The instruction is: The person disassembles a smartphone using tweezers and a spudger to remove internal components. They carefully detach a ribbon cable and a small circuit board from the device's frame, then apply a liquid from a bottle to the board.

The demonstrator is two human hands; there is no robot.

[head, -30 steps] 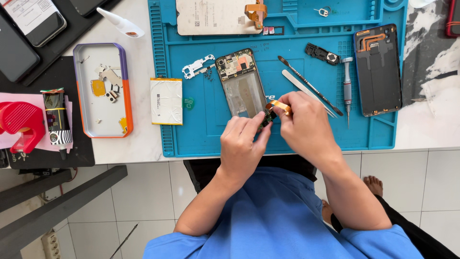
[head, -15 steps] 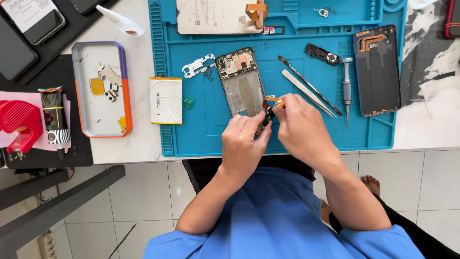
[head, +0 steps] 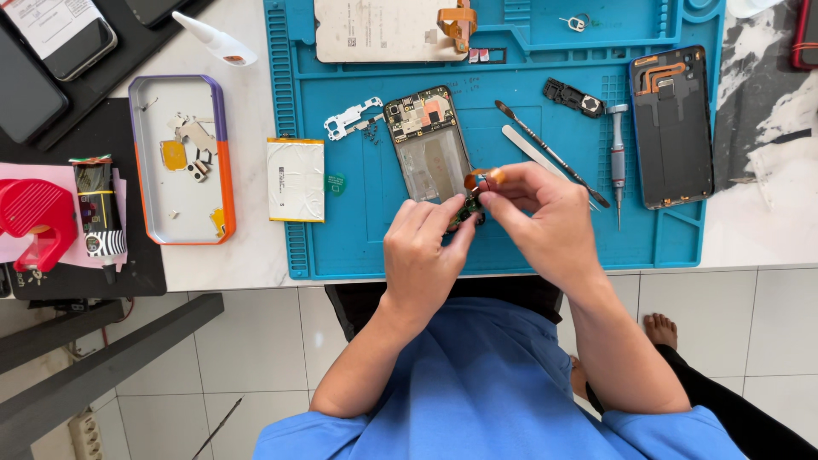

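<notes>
Now, left hand point(head: 422, 255), right hand point(head: 545, 217), pinching small circuit board point(head: 469, 207)

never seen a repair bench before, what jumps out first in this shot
The bright blue work mat fills the bench top, with an opened phone frame at its centre. Just below it, the left hand and right hand pinch a small green board with an orange flex strip.

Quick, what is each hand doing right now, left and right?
Left hand: pinching a small green circuit board.
Right hand: pinching the orange flex cable attached to it.
</notes>
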